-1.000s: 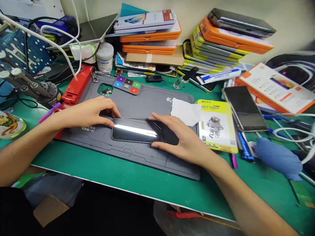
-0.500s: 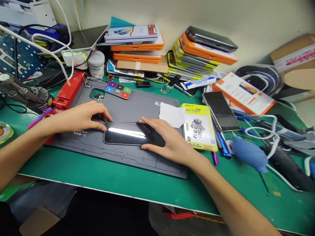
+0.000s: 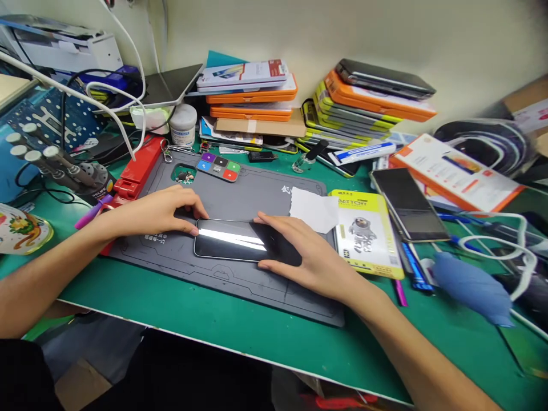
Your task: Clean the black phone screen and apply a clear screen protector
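Note:
A smartphone (image 3: 231,242) with a black, glossy screen lies face up on the grey work mat (image 3: 240,194), a bright strip of light reflected in it. At its left end, my left hand (image 3: 166,211) grips the corner area between thumb and fingers. My right hand (image 3: 306,251) spans the right end, fingers along the far edge and thumb along the near edge, covering part of the screen. Just beyond that hand are a torn piece of white paper (image 3: 314,210) and a yellow battery package (image 3: 368,234).
A red clamp-like tool (image 3: 137,174) borders the mat at left, near a screwdriver holder (image 3: 85,177). Stacked orange boxes (image 3: 252,97) stand against the wall. Another phone (image 3: 409,202), a blue air blower (image 3: 471,285) and cables crowd the right side.
The view has shifted, so everything sits a little further right and lower. Both hands keep the same hold on the smartphone, which stays in place on the mat.

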Demonstrator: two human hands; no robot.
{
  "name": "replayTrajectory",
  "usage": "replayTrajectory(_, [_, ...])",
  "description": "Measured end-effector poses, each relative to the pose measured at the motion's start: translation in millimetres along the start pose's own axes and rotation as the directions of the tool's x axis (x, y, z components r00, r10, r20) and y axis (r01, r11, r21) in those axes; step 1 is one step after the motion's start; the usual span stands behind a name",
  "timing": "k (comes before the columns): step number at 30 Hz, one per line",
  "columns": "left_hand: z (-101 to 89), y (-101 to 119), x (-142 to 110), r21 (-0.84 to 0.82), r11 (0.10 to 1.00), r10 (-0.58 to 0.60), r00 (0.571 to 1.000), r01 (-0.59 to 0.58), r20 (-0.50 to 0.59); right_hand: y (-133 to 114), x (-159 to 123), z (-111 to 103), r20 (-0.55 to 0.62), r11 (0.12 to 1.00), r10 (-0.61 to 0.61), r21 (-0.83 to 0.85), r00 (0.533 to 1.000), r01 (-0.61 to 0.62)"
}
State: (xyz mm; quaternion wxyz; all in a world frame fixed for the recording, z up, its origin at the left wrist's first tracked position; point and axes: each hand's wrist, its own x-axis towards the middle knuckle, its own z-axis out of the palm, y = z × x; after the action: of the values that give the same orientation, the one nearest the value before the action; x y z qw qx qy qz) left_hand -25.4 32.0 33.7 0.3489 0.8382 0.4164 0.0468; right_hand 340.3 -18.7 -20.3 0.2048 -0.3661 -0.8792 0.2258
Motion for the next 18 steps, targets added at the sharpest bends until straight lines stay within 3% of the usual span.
replayTrajectory(18, [5.2,-2.5,-1.6,-0.028,1.000,0.014,1.000,-0.014,-0.002,4.7,-4.3,2.0,0.001,1.000,0.008,-0.030,1.000,-0.008])
